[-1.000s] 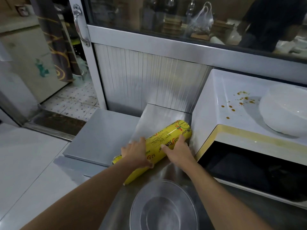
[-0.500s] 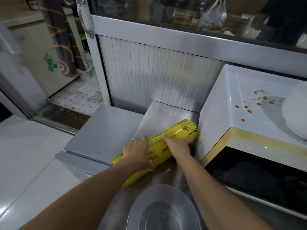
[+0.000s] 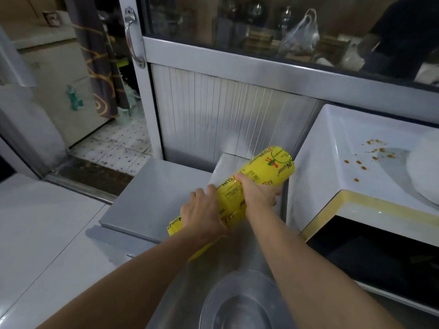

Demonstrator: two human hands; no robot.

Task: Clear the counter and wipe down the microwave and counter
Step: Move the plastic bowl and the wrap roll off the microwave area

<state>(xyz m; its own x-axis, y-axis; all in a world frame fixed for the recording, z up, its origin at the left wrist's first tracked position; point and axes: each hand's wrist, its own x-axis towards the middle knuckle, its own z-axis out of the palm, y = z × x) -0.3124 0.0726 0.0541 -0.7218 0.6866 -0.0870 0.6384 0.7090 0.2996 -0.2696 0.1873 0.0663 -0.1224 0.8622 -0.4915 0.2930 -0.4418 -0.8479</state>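
While both of my hands are on the yellow cling-wrap roll, it lies at a slant over the steel counter, its far end up beside the left wall of the white microwave and its near end lower, toward me. My left hand wraps over the near half of the roll, fingers curled across its top. My right hand grips the middle of it, thumb on the upper side and fingers curled round the far side, close to the microwave's corner. I cannot tell whether the roll's low end touches the counter, since my left wrist hides it. On the microwave's top I see orange-brown spots and, at the right edge, a white bowl. Its dark door faces me. Near my forearms a clear round lid rests on the counter. Behind stands a ribbed metal panel under a glass-fronted cabinet
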